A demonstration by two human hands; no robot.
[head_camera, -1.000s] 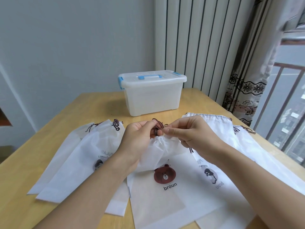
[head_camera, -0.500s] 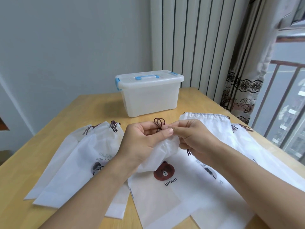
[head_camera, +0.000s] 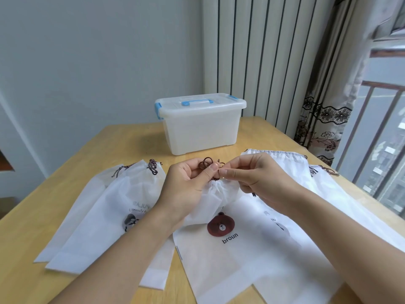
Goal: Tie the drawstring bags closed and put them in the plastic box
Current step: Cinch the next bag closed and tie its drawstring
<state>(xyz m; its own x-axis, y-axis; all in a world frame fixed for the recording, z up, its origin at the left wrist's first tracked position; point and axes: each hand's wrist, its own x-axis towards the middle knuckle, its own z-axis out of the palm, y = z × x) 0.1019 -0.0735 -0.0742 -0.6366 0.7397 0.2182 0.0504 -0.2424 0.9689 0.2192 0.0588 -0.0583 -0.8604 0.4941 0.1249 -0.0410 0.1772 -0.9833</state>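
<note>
Drawstring (head_camera: 207, 164) pinched between left hand (head_camera: 188, 183), right hand (head_camera: 254, 176), above bag (head_camera: 219, 194)

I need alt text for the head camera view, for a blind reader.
Two bare hands, left hand and right hand, pinch the brown drawstring of a white bear-print fabric bag on a wooden table; a lidded translucent plastic box stands behind.

Both hands have drawn the brown drawstring (head_camera: 207, 164) into loops.
</note>
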